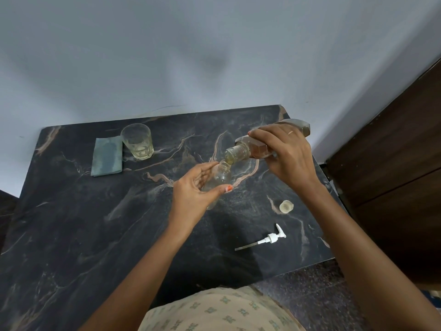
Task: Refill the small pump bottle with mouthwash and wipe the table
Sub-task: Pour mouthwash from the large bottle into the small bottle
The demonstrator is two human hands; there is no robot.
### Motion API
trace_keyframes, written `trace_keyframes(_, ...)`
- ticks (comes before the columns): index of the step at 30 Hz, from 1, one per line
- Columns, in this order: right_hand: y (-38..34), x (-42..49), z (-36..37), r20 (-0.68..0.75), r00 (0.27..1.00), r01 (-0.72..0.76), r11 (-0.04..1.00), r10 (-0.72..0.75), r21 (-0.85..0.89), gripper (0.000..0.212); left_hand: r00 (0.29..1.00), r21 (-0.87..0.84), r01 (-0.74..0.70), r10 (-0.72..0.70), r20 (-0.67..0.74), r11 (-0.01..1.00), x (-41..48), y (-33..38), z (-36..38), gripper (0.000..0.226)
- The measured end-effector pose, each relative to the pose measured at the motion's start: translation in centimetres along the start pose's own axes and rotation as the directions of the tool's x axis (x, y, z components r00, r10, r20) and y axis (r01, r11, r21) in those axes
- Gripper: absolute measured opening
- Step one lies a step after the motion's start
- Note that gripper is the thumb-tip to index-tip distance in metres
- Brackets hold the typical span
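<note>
Left hand (193,187) fingers (205,167) curl round small bottle (220,178); right hand (286,156) grips mouthwash bottle (239,152) tilted above it

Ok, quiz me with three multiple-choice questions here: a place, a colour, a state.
1. Where is the pump head? A) lying on the table B) on the floor C) in a drawer
2. What colour is the folded cloth? A) red B) grey-green C) white
3. How is the mouthwash bottle held? A) upright B) capped, flat C) tipped over the small bottle
Answers: A, it lies loose there; B, plainly that colour; C, the right hand tips it while the left hand holds the small bottle.
</note>
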State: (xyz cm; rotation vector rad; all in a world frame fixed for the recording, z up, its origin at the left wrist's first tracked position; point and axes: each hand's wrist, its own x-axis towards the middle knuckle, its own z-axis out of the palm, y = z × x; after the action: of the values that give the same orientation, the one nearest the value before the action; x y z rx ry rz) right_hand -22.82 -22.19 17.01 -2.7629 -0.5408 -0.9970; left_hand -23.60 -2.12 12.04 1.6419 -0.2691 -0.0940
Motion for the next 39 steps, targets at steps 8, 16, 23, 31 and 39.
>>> trace_keyframes(8,0.03,0.18,-0.27,0.025,1.0,-0.008,1.0,0.008,-0.014,0.034,1.0,0.01,-0.003,0.003,-0.001,1.0,0.01,-0.35,0.05,0.052)
trace_keyframes(16,0.42,0.12,-0.26,0.032,0.999,-0.005,0.999,0.006,-0.031,0.032,1.0,0.005,0.0,0.0,-0.001,1.0,-0.01,-0.58,0.1,0.05)
trace_keyframes(23,0.61,0.17,-0.48,0.023,1.0,0.007,0.999,-0.006,-0.04,0.028,1.0,0.003,0.002,-0.002,0.008,1.0,0.09,-0.6,0.25,0.05)
trace_keyframes(31,0.74,0.26,-0.59,0.017,1.0,0.016,0.999,-0.016,-0.039,0.027,1.0,-0.003,-0.003,0.003,-0.003,1.0,-0.07,-0.56,0.31,0.05)
trace_keyframes(39,0.71,0.42,-0.7,0.011,1.0,0.028,0.999,-0.027,-0.031,0.028,1.0,-0.018,0.017,-0.017,-0.011,1.0,-0.09,-0.48,0.39,0.05)
